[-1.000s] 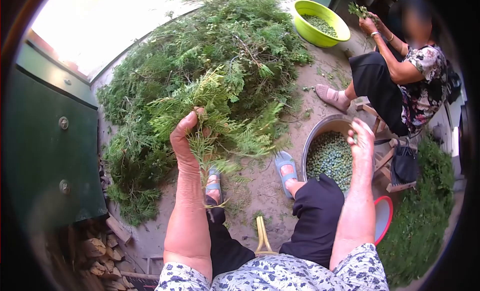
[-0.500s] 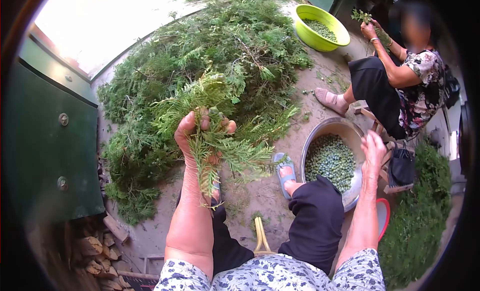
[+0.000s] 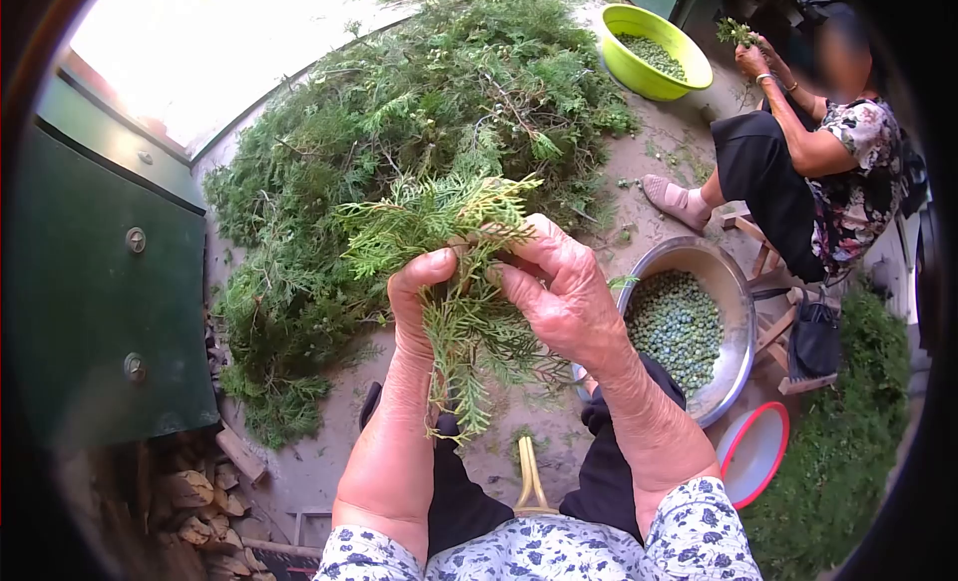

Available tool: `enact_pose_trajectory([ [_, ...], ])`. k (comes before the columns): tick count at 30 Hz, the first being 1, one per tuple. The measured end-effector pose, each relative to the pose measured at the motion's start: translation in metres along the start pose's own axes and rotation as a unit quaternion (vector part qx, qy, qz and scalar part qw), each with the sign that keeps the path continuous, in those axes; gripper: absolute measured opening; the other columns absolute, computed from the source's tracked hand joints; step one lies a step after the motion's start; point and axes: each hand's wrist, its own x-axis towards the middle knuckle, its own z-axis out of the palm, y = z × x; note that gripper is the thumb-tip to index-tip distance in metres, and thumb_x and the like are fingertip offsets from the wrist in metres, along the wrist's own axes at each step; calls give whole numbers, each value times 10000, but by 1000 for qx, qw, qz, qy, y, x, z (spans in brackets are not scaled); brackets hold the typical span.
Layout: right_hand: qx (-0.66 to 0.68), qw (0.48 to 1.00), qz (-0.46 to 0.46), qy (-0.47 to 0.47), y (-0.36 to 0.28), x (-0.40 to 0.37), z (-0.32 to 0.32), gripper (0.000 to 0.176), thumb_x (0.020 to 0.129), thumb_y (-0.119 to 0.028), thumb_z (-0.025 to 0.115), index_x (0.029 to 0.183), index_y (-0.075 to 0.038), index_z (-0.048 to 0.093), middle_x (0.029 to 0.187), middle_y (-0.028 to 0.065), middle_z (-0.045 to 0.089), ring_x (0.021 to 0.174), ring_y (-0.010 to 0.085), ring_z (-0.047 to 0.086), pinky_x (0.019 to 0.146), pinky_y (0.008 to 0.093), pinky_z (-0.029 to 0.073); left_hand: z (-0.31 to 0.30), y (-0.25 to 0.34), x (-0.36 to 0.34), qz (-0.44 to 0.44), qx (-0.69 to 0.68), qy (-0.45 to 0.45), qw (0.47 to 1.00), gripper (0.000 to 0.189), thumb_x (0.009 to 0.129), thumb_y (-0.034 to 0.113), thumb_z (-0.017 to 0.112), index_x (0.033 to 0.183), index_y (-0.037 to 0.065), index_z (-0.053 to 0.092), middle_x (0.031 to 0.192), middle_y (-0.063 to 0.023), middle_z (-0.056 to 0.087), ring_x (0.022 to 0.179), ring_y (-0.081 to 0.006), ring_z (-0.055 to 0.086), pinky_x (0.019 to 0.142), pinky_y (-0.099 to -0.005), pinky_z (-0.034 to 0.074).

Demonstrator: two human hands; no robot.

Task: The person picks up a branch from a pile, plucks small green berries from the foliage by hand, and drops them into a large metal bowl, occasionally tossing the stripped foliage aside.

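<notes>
Seated over a dirt floor, a person holds a leafy evergreen sprig (image 3: 469, 341) above the knees with both hands. The left hand (image 3: 419, 296) is closed around its stems, thumb pressed on top. The right hand (image 3: 561, 293) curls in from the other side, fingertips pinching the foliage just beside the left thumb. The sprig's fanned tips spread above both hands. To the right, near the person's leg, a steel bowl (image 3: 720, 274) holds small green berries (image 3: 679, 326), and a red-rimmed basin (image 3: 758, 449) lies just beside it. Beyond the hands, a large heap of cut branches (image 3: 399, 112) covers the ground. At far right, a second seated person's hand (image 3: 750, 58) grips another sprig beside a lime-green bowl (image 3: 631, 74) of berries.
</notes>
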Motion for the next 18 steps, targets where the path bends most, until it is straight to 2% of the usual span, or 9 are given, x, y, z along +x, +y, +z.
enact_pose_trajectory([
  [2, 9, 1000, 20, 5, 0, -3, 0, 296, 778, 15, 591, 1071, -24, 598, 900, 120, 577, 841, 242, 593, 747, 310, 466, -4, 0, 3, -17, 56, 52, 997, 494, 661, 211, 590, 1089, -34, 561, 1004, -152, 626, 880, -260, 611, 811, -367, 500],
  [8, 116, 986, 114, 29, 0, -6, -2, 196, 829, 0, 562, 1019, -7, 609, 882, 63, 605, 802, 187, 600, 711, 282, 465, -10, -10, 8, -14, 53, 43, 998, 495, 651, 223, 597, 1067, -45, 567, 938, -164, 636, 781, -263, 620, 742, -363, 518],
  [9, 175, 967, 186, 16, -2, -4, -8, 171, 844, -12, 556, 1009, -3, 602, 865, 55, 607, 763, 166, 601, 673, 262, 459, -12, -10, 8, -12, 69, 48, 996, 500, 649, 236, 598, 1060, -48, 568, 914, -169, 639, 739, -262, 624, 710, -361, 526],
  [10, 232, 938, 256, 4, -2, -3, -12, 149, 859, -25, 549, 999, 0, 595, 847, 46, 609, 723, 144, 601, 636, 243, 452, -12, -9, 8, -29, 63, -9, 998, 519, 660, 286, 589, 1049, -57, 568, 861, -171, 643, 691, -263, 621, 669, -351, 526],
  [11, 232, 938, 256, 6, 2, -3, -14, 149, 859, -25, 549, 999, 0, 595, 847, 46, 609, 723, 144, 601, 636, 243, 452, -14, -8, 8, -31, 64, -9, 997, 519, 660, 286, 589, 1049, -57, 568, 861, -171, 643, 691, -263, 621, 669, -351, 526],
  [13, 464, 836, 291, 31, 19, -4, -15, 165, 862, -38, 548, 1022, -1, 560, 798, 50, 602, 658, 140, 598, 593, 218, 431, -21, -8, 11, 6, 84, 62, 995, 535, 673, 312, 575, 1054, -63, 561, 834, -171, 646, 685, -261, 624, 664, -335, 525],
  [15, 492, 826, 273, 27, 23, -5, -18, 220, 868, -72, 559, 1070, -1, 509, 827, 56, 592, 718, 155, 606, 604, 231, 447, -9, -8, 11, 18, 78, 59, 995, 525, 679, 303, 583, 1052, -65, 562, 870, -165, 648, 699, -251, 627, 664, -330, 525],
  [17, 535, 805, 255, 33, 20, -3, -21, 249, 873, -127, 577, 1076, -13, 490, 873, 49, 581, 784, 158, 603, 599, 234, 445, 0, -8, 12, 20, 115, 77, 990, 528, 683, 396, 595, 1020, -11, 592, 855, -129, 652, 712, -224, 613, 688, -321, 504],
  [18, 515, 817, 259, 32, 19, -4, -23, 278, 873, -173, 588, 1085, -32, 477, 923, 38, 572, 802, 137, 586, 589, 225, 436, 0, -9, 11, 30, 103, 85, 991, 457, 694, 307, 628, 1021, -9, 586, 876, -109, 642, 749, -217, 610, 693, -319, 502],
])
